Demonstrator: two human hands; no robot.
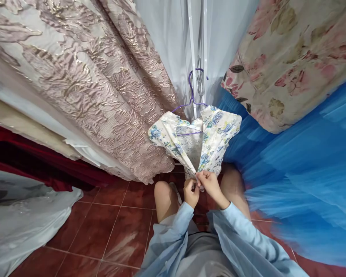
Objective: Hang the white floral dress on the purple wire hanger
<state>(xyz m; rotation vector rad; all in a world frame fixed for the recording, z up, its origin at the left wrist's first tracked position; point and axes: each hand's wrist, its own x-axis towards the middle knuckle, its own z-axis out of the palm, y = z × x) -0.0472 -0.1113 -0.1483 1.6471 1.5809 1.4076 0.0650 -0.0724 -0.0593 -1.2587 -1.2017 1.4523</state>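
Observation:
A white short-sleeved top with blue flowers (215,134) hangs in front of me on a purple wire hanger (192,90). Its neckline gapes in a deep V above my hands. At the lower front, where the two edges meet, my left hand (191,191) pinches the cloth. Close against it, my right hand (210,184) grips the front edge with thumb and fingers, slightly higher. The exact spot between my fingertips is hidden, and a fastener there cannot be made out. The top's lower hem falls partly behind my hands.
Pink brocade cloth (103,84) hangs on the left, with dark red fabric (43,157) beyond it. White cloth (167,27) hangs behind the hanger. To the right are a floral garment (288,65) and blue tulle (294,181). Red tiles (95,231) cover the floor.

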